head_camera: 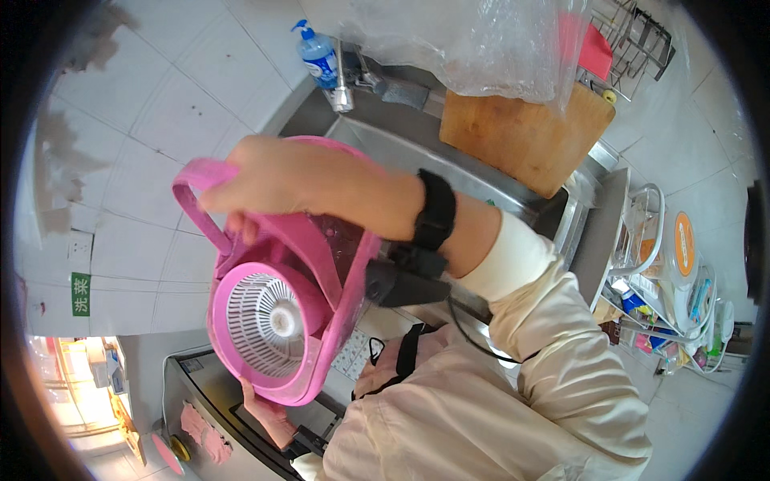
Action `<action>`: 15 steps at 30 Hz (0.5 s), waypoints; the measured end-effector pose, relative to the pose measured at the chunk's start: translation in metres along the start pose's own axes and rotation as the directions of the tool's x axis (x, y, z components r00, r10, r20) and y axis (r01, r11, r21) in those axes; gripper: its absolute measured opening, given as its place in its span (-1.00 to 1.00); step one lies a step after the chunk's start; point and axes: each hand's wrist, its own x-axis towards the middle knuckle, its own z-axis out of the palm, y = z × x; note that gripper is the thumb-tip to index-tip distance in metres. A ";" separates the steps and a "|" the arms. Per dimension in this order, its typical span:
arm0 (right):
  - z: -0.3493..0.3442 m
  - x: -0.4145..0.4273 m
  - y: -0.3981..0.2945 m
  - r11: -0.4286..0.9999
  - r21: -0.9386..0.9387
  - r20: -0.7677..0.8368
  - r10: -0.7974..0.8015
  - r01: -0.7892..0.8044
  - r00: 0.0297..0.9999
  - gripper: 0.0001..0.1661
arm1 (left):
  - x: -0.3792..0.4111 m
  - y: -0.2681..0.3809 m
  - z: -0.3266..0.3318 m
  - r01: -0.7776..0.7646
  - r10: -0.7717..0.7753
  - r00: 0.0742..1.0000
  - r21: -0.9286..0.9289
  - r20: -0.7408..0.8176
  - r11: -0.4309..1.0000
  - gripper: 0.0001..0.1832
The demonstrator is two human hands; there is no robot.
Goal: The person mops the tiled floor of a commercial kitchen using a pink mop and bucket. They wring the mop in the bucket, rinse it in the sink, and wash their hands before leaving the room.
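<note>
A pink plastic mop bucket (355,252) with a white slotted spin basket (264,321) is held up, tilted, beside the sink, its basket end towards the lower left. My right hand (258,174) is closed around the bucket's raised pink handle; the arm crosses over the bucket and wears a black wrist strap. At the bucket's lower outer side, my left hand (267,412) holds it near the rim, with most of its fingers hidden. Some wet-looking dark surface shows inside the bucket's other compartment.
The stainless steel sink (409,150) lies behind the bucket, with a faucet (343,96) and blue soap pump bottle (322,63). A wooden cutting board (523,135) rests across it, under plastic sheeting (481,48). A rack shelf (652,270) stands right, a dark-topped appliance (240,415) lower left.
</note>
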 end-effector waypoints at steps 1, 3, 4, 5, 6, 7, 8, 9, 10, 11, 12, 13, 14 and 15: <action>-0.022 -0.005 0.009 0.978 -0.207 -0.109 -0.033 0.009 0.994 -0.57 | -0.001 -0.003 0.002 0.001 -0.001 1.000 0.000 0.024 1.000 -0.36; -0.049 -0.028 0.035 0.844 -0.525 -0.371 -0.109 -0.111 0.922 -0.48 | -0.004 -0.002 0.008 0.012 -0.012 1.000 0.021 -0.010 1.000 -0.37; -0.059 -0.040 0.048 0.760 -0.617 -0.489 -0.165 -0.206 0.857 -0.41 | -0.010 -0.001 0.002 0.005 -0.004 0.999 0.022 -0.046 1.000 -0.37; -0.076 -0.058 0.065 0.843 -0.510 -0.525 -0.149 -0.169 0.838 -0.40 | -0.007 -0.001 0.004 0.003 -0.002 0.999 0.018 -0.049 1.000 -0.37; -0.094 -0.077 0.093 0.911 -0.393 -0.554 -0.126 -0.125 0.823 -0.38 | -0.009 -0.002 0.009 -0.007 0.012 0.995 0.043 -0.104 0.999 -0.36; -0.112 -0.094 0.131 0.898 -0.408 -0.673 -0.171 -0.167 0.719 -0.50 | -0.008 -0.003 0.008 -0.015 0.019 0.995 0.044 -0.098 0.999 -0.36; -0.125 -0.113 0.159 0.834 -0.426 -0.739 -0.098 -0.350 0.667 -0.60 | -0.009 -0.005 0.003 -0.026 0.030 0.994 0.041 -0.101 0.999 -0.36; -0.143 -0.130 0.200 0.718 -0.407 -0.779 0.050 -0.565 0.625 -0.64 | -0.009 -0.006 0.002 -0.032 0.035 0.995 0.037 -0.089 0.999 -0.36; -0.160 -0.147 0.259 0.616 -0.339 -0.781 0.238 -0.711 0.578 -0.64 | -0.008 -0.006 0.002 -0.012 0.014 0.999 0.037 -0.033 0.999 -0.36; -0.169 -0.168 0.317 0.492 -0.382 -0.661 0.446 -0.782 0.603 -0.56 | -0.009 -0.006 0.005 -0.013 0.017 0.998 0.074 -0.064 0.997 -0.35; -0.164 -0.190 0.378 0.447 -0.453 -0.601 0.486 -0.772 0.634 -0.42 | -0.011 -0.005 0.009 -0.012 0.022 0.996 0.107 -0.091 0.994 -0.35; -0.149 -0.197 0.412 0.400 -0.523 -0.564 0.500 -0.753 0.657 -0.36 | -0.015 -0.006 0.013 -0.019 0.036 0.991 0.133 -0.128 0.991 -0.34; -0.140 -0.200 0.432 0.349 -0.593 -0.529 0.511 -0.725 0.678 -0.30 | -0.020 -0.004 0.022 0.006 0.006 0.993 0.102 -0.121 0.995 -0.34; -0.132 -0.194 0.442 0.333 -0.598 -0.517 0.534 -0.729 0.669 -0.26 | -0.027 -0.003 0.026 0.032 -0.023 0.992 0.074 -0.126 0.997 -0.33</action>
